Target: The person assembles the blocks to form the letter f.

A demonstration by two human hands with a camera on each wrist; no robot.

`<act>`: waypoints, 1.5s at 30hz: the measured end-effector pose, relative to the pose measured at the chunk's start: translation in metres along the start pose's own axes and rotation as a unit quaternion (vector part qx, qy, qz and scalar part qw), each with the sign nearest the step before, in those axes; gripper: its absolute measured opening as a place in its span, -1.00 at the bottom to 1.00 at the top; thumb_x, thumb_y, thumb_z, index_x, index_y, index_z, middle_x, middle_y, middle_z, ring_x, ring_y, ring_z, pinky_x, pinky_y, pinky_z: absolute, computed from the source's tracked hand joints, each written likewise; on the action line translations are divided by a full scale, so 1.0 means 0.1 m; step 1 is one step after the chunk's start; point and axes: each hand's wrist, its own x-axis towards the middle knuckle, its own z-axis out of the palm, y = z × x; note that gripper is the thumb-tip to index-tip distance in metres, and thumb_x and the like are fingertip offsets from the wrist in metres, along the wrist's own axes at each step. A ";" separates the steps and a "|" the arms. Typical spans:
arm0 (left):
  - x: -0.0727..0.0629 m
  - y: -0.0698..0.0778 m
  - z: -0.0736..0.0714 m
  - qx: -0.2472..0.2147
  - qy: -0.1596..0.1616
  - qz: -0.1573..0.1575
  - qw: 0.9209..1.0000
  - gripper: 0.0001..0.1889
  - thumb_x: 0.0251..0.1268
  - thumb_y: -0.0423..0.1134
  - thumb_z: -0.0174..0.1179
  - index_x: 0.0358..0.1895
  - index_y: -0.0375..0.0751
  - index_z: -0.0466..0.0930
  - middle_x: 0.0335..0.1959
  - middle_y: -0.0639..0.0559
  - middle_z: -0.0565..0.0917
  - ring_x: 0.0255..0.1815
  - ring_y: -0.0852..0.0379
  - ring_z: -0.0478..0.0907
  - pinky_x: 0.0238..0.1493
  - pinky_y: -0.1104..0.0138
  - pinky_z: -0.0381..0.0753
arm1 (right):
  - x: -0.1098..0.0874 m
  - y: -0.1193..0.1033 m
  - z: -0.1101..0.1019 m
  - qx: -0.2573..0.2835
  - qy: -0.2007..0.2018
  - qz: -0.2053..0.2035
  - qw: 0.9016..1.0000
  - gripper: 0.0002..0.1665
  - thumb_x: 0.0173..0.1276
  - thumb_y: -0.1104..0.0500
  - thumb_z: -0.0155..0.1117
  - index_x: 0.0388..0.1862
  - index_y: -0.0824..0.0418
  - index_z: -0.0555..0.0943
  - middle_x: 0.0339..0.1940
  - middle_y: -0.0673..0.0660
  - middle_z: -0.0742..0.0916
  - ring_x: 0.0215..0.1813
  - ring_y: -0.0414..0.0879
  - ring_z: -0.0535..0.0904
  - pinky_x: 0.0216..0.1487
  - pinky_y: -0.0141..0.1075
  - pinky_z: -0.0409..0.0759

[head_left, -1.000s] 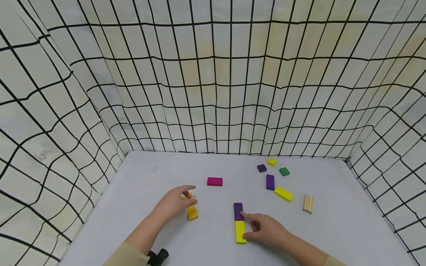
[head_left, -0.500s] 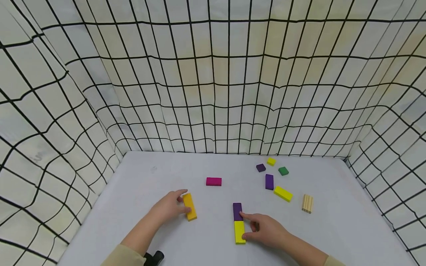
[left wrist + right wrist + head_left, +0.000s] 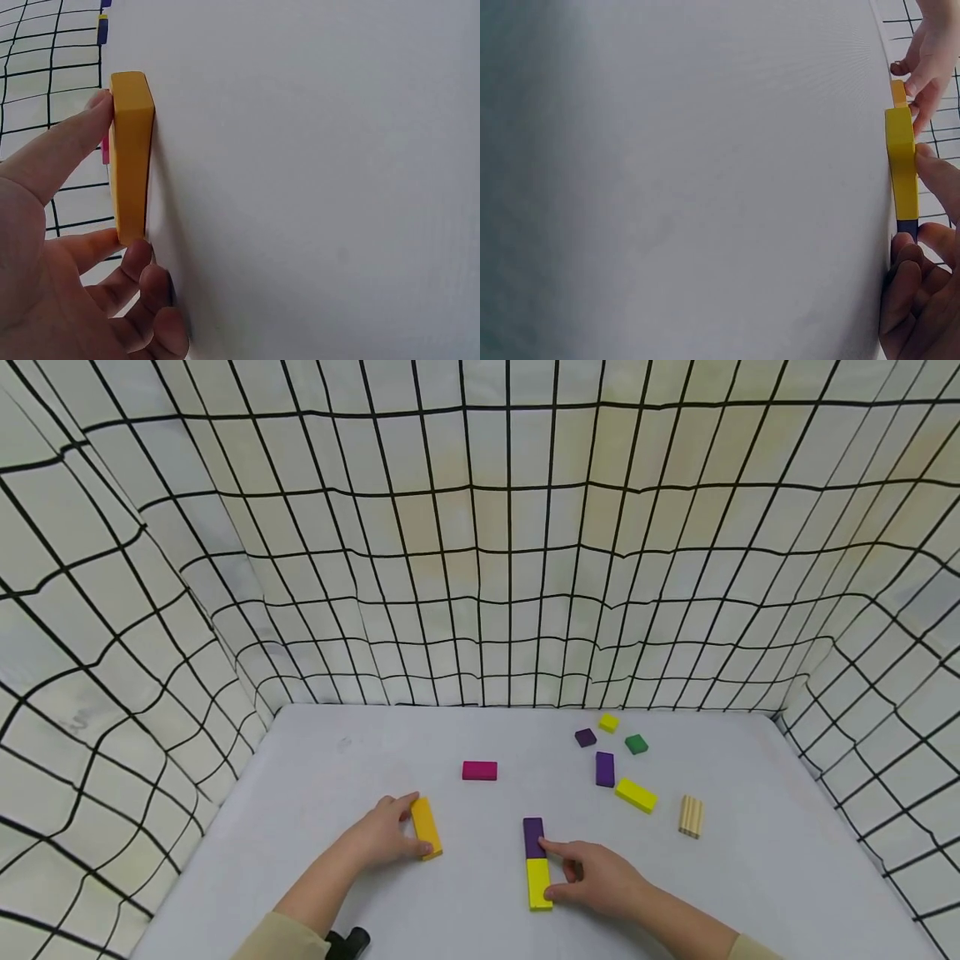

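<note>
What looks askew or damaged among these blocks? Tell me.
Nothing looks damaged or spilled. Mildly askew: the orange block pinched by the left hand slants in the head view, while the purple block and yellow block at the right hand line up nearly straight. The long loose yellow piece farther back also lies diagonally.

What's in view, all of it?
Orange block: one, orange, left of centre
Pink block: one, pink, centre, farther back
Near purple block: one, purple, right of centre
Near yellow block: one, yellow, abutting near purple block
Far purple block: one, purple, rear right
Far yellow block: one, yellow, beside far purple block
Small pieces: three, dark purple, yellow, green, rear right
Ribbed wooden piece: one, pale, right
Tabletop: one, white, underneath
Gridded walls: three, pale with black lines, around
Black device: one, black, bottom edge
Sleeves: two, tan, bottom edge
Left hand: one, bare, pinching orange block
Right hand: one, bare, touching both near blocks
</note>
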 end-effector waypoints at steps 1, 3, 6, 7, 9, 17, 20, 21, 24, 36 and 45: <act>0.00 0.00 0.01 0.001 -0.001 -0.003 1.000 -0.04 -0.04 0.05 0.53 0.46 -0.21 0.30 0.05 -0.15 0.49 0.01 -0.04 0.50 0.16 -0.10 0.51 | 0.00 0.00 0.00 0.000 0.000 0.000 1.000 -0.14 0.14 -0.25 0.47 0.41 -0.05 0.49 -0.50 -0.08 0.52 -0.42 -0.21 0.39 -0.46 -0.38 0.29; 0.01 -0.01 0.02 0.003 -0.001 -0.009 1.000 -0.04 -0.05 0.06 0.54 0.45 -0.21 0.32 0.05 -0.15 0.49 0.02 -0.05 0.50 0.16 -0.11 0.51 | 0.00 0.00 0.01 -0.001 -0.001 0.001 1.000 -0.14 0.14 -0.25 0.47 0.41 -0.04 0.49 -0.50 -0.08 0.52 -0.43 -0.21 0.39 -0.46 -0.38 0.29; 0.02 -0.02 0.03 0.010 0.002 -0.009 1.000 -0.05 -0.06 0.07 0.54 0.43 -0.22 0.34 0.04 -0.14 0.49 0.01 -0.05 0.49 0.14 -0.11 0.51 | 0.00 0.00 0.02 -0.003 -0.001 0.006 1.000 -0.14 0.13 -0.26 0.47 0.40 -0.04 0.49 -0.51 -0.08 0.52 -0.43 -0.21 0.39 -0.46 -0.38 0.29; 0.02 -0.03 0.04 0.011 0.004 -0.007 1.000 -0.05 -0.06 0.07 0.54 0.42 -0.22 0.34 0.05 -0.14 0.50 0.02 -0.06 0.49 0.14 -0.11 0.51 | 0.00 0.00 0.02 -0.005 0.000 0.008 1.000 -0.13 0.12 -0.26 0.47 0.40 -0.04 0.50 -0.51 -0.09 0.52 -0.43 -0.21 0.39 -0.46 -0.38 0.29; 0.02 -0.03 0.05 0.013 0.010 0.000 1.000 -0.06 -0.07 0.06 0.55 0.41 -0.23 0.35 0.04 -0.13 0.50 0.02 -0.06 0.49 0.13 -0.11 0.52 | 0.00 0.00 0.03 -0.006 0.000 0.008 1.000 -0.13 0.12 -0.27 0.47 0.40 -0.05 0.50 -0.52 -0.09 0.52 -0.43 -0.21 0.39 -0.45 -0.38 0.29; -0.05 0.08 0.06 -0.020 0.021 -0.002 1.000 -0.04 -0.07 -0.09 0.58 0.42 -0.28 0.26 0.06 -0.16 0.53 0.03 -0.07 0.51 0.14 -0.09 0.51 | 0.01 0.02 0.03 -0.004 0.002 0.000 1.000 -0.13 0.13 -0.26 0.46 0.41 -0.05 0.49 -0.51 -0.09 0.51 -0.43 -0.22 0.39 -0.46 -0.38 0.29; -0.07 0.09 0.08 -0.046 0.021 -0.011 0.999 -0.04 -0.04 -0.14 0.56 0.44 -0.26 0.21 -0.05 -0.10 0.59 -0.08 0.00 0.54 0.02 0.01 0.56 | 0.00 0.03 0.04 -0.003 0.003 -0.002 1.000 -0.13 0.13 -0.27 0.46 0.41 -0.05 0.49 -0.51 -0.09 0.51 -0.43 -0.23 0.39 -0.46 -0.38 0.29; -0.08 0.09 0.08 -0.054 0.021 -0.013 0.998 -0.05 -0.02 -0.15 0.55 0.45 -0.25 0.20 -0.11 -0.07 0.60 -0.15 0.03 0.54 -0.06 0.06 0.57 | 0.00 0.03 0.04 -0.003 0.003 -0.004 1.000 -0.14 0.13 -0.26 0.46 0.41 -0.04 0.49 -0.51 -0.09 0.51 -0.43 -0.22 0.38 -0.46 -0.38 0.28; -0.09 0.09 0.08 -0.071 0.023 -0.012 0.997 -0.07 0.04 -0.18 0.51 0.46 -0.25 0.17 -0.27 0.02 0.58 -0.32 0.09 0.50 -0.28 0.20 0.53 | 0.00 0.03 0.04 -0.006 0.006 -0.006 1.000 -0.14 0.13 -0.27 0.46 0.40 -0.04 0.49 -0.51 -0.10 0.51 -0.43 -0.23 0.38 -0.46 -0.38 0.28; -0.08 0.10 0.08 -0.156 0.033 -0.029 0.987 -0.27 0.23 -0.29 0.36 0.46 -0.02 0.27 -0.27 -0.03 0.54 -0.44 0.07 0.49 -0.44 0.29 0.51 | 0.00 0.01 0.02 -0.003 0.006 -0.005 1.000 -0.14 0.13 -0.26 0.46 0.41 -0.04 0.49 -0.51 -0.10 0.51 -0.43 -0.23 0.38 -0.46 -0.38 0.27; -0.05 0.16 0.05 -0.198 0.053 -0.013 0.979 -0.30 0.32 -0.29 0.29 0.49 0.14 0.26 -0.16 -0.06 0.53 -0.48 0.07 0.48 -0.46 0.31 0.52 | 0.00 0.01 0.01 -0.001 0.005 -0.009 1.000 -0.15 0.15 -0.25 0.46 0.41 -0.04 0.49 -0.51 -0.10 0.51 -0.43 -0.24 0.38 -0.45 -0.39 0.28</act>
